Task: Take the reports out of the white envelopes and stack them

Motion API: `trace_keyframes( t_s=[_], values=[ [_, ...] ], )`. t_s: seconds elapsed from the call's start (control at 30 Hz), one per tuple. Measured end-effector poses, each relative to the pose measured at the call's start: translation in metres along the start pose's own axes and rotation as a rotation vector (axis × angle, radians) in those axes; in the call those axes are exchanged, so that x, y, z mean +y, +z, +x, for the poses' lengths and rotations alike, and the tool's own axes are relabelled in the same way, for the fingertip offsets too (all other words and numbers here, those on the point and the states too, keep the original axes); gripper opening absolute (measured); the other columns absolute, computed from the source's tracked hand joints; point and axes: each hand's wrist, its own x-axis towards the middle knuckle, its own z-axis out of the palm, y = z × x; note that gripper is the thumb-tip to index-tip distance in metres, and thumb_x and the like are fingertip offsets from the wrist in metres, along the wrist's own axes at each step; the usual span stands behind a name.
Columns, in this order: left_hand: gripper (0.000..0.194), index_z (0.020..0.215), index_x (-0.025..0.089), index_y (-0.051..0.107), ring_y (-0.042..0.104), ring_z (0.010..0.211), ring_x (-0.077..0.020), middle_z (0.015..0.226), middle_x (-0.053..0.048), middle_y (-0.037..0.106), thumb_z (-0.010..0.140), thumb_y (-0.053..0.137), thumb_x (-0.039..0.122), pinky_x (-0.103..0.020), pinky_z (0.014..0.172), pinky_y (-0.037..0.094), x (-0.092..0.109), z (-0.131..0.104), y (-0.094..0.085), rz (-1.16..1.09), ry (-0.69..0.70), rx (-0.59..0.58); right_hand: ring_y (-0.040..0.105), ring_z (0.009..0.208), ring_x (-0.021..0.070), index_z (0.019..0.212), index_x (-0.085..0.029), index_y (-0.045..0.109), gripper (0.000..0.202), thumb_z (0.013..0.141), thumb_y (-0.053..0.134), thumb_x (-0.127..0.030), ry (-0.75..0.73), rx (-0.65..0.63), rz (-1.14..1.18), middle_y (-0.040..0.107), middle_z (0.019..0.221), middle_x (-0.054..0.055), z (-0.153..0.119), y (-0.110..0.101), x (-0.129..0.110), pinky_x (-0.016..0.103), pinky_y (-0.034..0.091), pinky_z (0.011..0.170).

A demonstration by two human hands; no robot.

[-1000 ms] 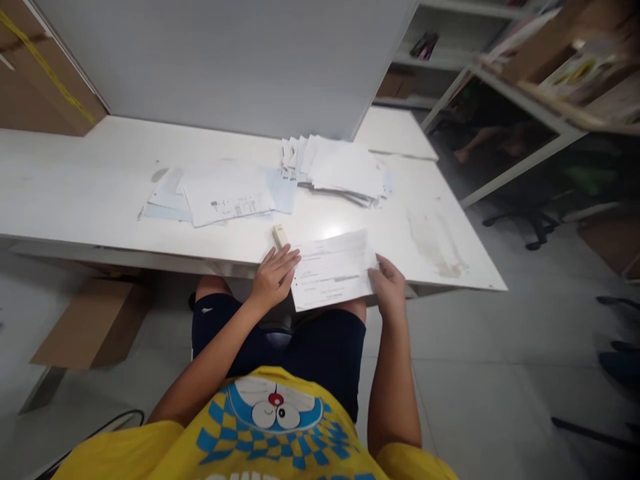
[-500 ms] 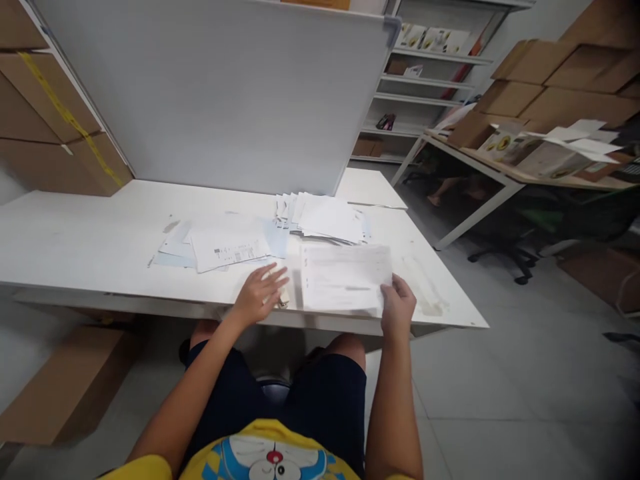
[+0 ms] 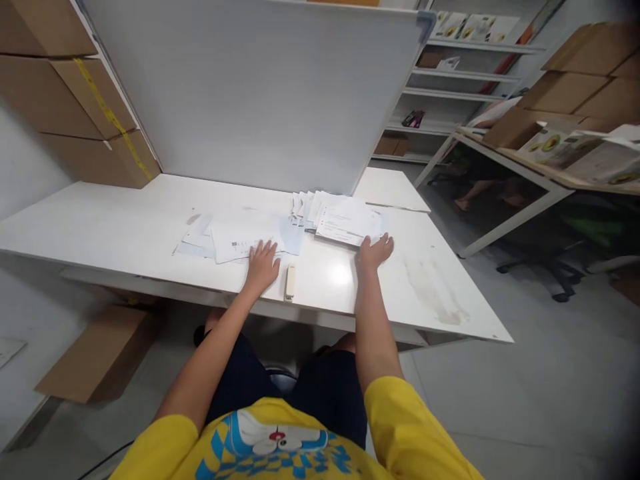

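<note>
My left hand [image 3: 263,268] rests with its fingers spread on the lower right part of the left papers [image 3: 227,241], some white and some bluish. Just right of that hand a small cream stapler [image 3: 291,283] lies near the table's front edge. At the right, my right hand [image 3: 375,252] touches the front right corner of the fanned paper pile [image 3: 345,219], its fingers apart. A printed sheet lies on top of this pile. Whether the right fingertips pinch any sheet cannot be made out.
A white board [image 3: 270,93] stands along the back of the white table [image 3: 125,227]. Cardboard boxes [image 3: 120,160] are stacked at the left. Behind at the right are a shelf [image 3: 470,77] and a second table [image 3: 505,157] with boxes, a person's legs below it.
The printed sheet has moved from the front of the table up onto the pile with my right hand. My left hand has moved off the stapler area onto the papers. The view has shifted left.
</note>
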Motion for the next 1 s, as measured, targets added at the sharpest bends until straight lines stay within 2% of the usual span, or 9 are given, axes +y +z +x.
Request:
trace_keyframes(
  t_s=[0.1, 0.17, 0.3, 0.43, 0.53, 0.67, 0.77, 0.87, 1.0],
  values=[
    [0.065, 0.145, 0.003, 0.034, 0.016, 0.144, -0.0377, 0.154, -0.021, 0.028, 0.090, 0.040, 0.037, -0.057, 0.115, 0.010, 0.002, 0.002, 0.002, 0.077, -0.256, 0.047, 0.018, 0.141, 0.0356, 0.136, -0.005, 0.039, 0.061, 0.082, 0.048, -0.032, -0.131, -0.010, -0.033, 0.027, 0.149, 0.025, -0.022, -0.002, 0.005, 0.057, 0.017, 0.114],
    [0.066, 0.143, -0.001, 0.035, 0.021, 0.142, -0.0391, 0.152, -0.025, 0.030, 0.091, 0.039, 0.039, -0.057, 0.115, 0.010, 0.005, 0.001, 0.002, 0.111, -0.295, 0.034, 0.016, 0.141, 0.0341, 0.134, -0.009, 0.041, 0.058, 0.082, 0.050, -0.031, -0.273, -0.118, -0.038, 0.027, 0.149, 0.022, -0.035, -0.006, 0.006, 0.057, 0.018, 0.114],
    [0.052, 0.129, 0.008, 0.055, 0.043, 0.128, -0.0372, 0.135, -0.021, 0.053, 0.091, 0.041, 0.041, -0.057, 0.114, 0.010, 0.011, -0.007, -0.005, 0.185, -0.195, 0.087, 0.025, 0.138, 0.0310, 0.129, -0.014, 0.047, 0.048, 0.083, 0.047, -0.029, -0.420, -0.288, -0.027, 0.035, 0.143, 0.019, -0.055, -0.019, 0.009, 0.055, 0.024, 0.112],
    [0.039, 0.108, 0.014, 0.066, 0.053, 0.111, -0.0342, 0.110, -0.017, 0.063, 0.090, 0.047, 0.042, -0.050, 0.107, 0.029, 0.003, -0.024, -0.017, 0.186, -0.073, 0.054, 0.033, 0.132, 0.0289, 0.124, -0.015, 0.051, 0.042, 0.084, 0.044, -0.026, -0.464, -0.363, -0.008, 0.043, 0.137, 0.017, -0.067, -0.030, 0.006, 0.051, 0.031, 0.110],
    [0.041, 0.116, 0.015, 0.064, 0.052, 0.116, -0.0327, 0.118, -0.016, 0.062, 0.090, 0.048, 0.043, -0.049, 0.108, 0.030, -0.015, -0.046, -0.024, 0.158, 0.036, 0.032, 0.036, 0.131, 0.0287, 0.121, -0.015, 0.053, 0.039, 0.085, 0.043, -0.024, -0.590, -0.416, -0.029, 0.047, 0.135, 0.017, -0.073, -0.034, -0.003, 0.049, 0.033, 0.109],
    [0.050, 0.131, 0.016, 0.054, 0.044, 0.130, -0.0315, 0.139, -0.014, 0.051, 0.092, 0.044, 0.045, -0.049, 0.111, 0.029, -0.042, -0.083, -0.032, 0.114, 0.156, 0.019, 0.042, 0.127, 0.0290, 0.123, -0.014, 0.054, 0.038, 0.087, 0.042, -0.020, -0.687, -0.468, -0.093, 0.052, 0.131, 0.017, -0.079, -0.035, -0.014, 0.048, 0.035, 0.107],
    [0.043, 0.132, 0.019, 0.055, 0.047, 0.129, -0.0278, 0.138, -0.012, 0.054, 0.091, 0.042, 0.028, -0.045, 0.106, 0.038, -0.056, -0.104, -0.041, 0.076, 0.292, -0.032, 0.047, 0.121, 0.0290, 0.124, -0.014, 0.054, 0.040, 0.085, 0.042, -0.018, -0.678, -0.493, -0.113, 0.056, 0.127, 0.017, -0.081, -0.036, -0.016, 0.047, 0.039, 0.103],
    [0.048, 0.130, 0.021, 0.057, 0.051, 0.127, -0.0235, 0.133, -0.008, 0.059, 0.089, 0.034, 0.013, -0.041, 0.102, 0.043, -0.064, -0.112, -0.049, 0.040, 0.367, -0.049, 0.049, 0.118, 0.0291, 0.123, -0.013, 0.055, 0.041, 0.084, 0.043, -0.018, -0.646, -0.487, -0.116, 0.058, 0.124, 0.016, -0.081, -0.037, -0.015, 0.046, 0.040, 0.101],
    [0.043, 0.129, 0.018, 0.058, 0.052, 0.127, -0.0233, 0.131, -0.009, 0.061, 0.095, 0.032, 0.021, -0.042, 0.107, 0.039, -0.068, -0.114, -0.051, 0.057, 0.329, 0.024, 0.051, 0.115, 0.0285, 0.121, -0.012, 0.057, 0.040, 0.084, 0.042, -0.018, -0.600, -0.499, -0.126, 0.060, 0.119, 0.016, -0.080, -0.037, -0.014, 0.044, 0.042, 0.099]
  ],
)
